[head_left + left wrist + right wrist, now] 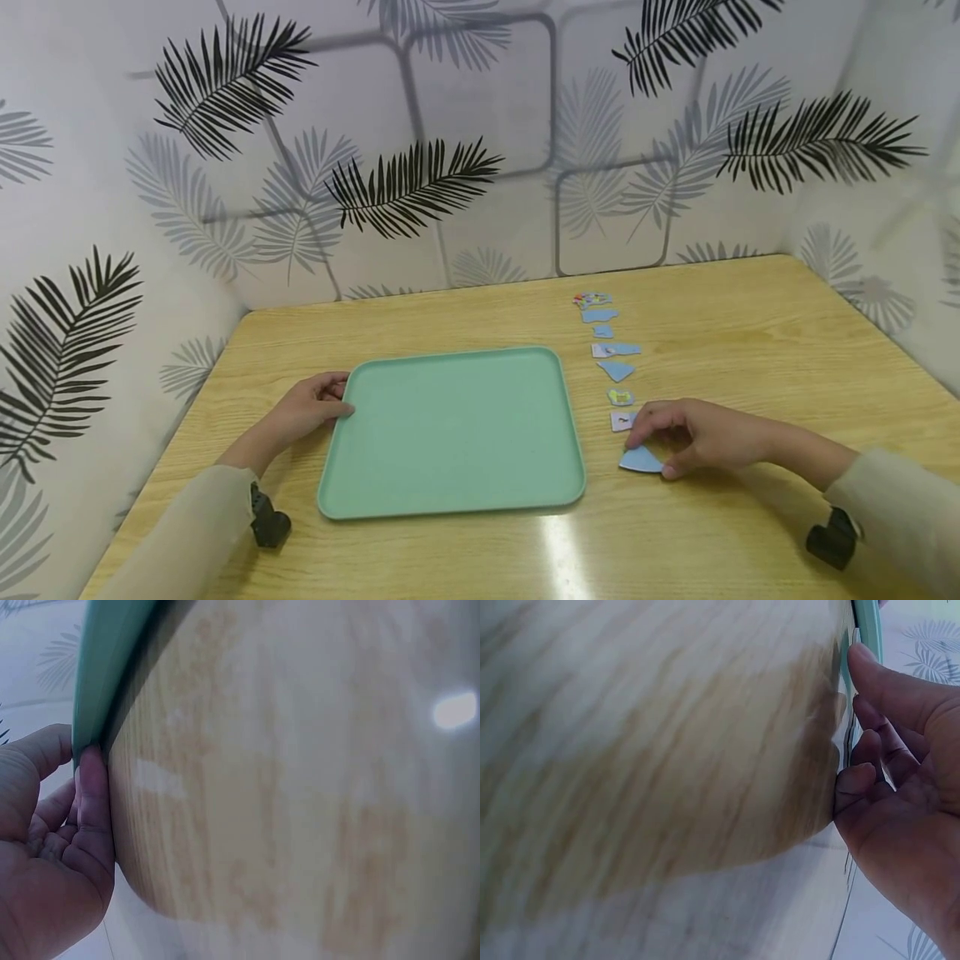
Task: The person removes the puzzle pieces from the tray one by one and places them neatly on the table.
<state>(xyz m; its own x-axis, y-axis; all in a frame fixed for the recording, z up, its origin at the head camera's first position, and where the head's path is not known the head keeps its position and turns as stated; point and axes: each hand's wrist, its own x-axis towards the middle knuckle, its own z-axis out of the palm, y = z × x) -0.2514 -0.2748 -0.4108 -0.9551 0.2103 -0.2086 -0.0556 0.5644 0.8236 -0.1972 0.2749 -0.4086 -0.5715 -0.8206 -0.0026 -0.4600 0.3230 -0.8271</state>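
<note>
A pale green tray (457,433) lies flat on the table. At its left edge, my left hand (311,408) pinches the rim; the left wrist view shows the thumb and fingers of that hand (64,825) on either side of the tray's rim (112,667). To the right of the tray, my right hand (701,437) holds a flat light-blue puzzle piece (640,460) between thumb and fingers, low over the tabletop. In the right wrist view the piece is mostly hidden by the right hand (900,757). Just beyond these fingers lies a white-and-blue piece (622,421), partly covered.
Several flat pieces form a line going away from me: a yellow-patterned one (620,397), a blue pointed one (617,370), a long one (617,350), small blue ones (603,332), and a colourful one (592,299). Behind the wooden table (750,333) stands a leaf-patterned wall (480,108).
</note>
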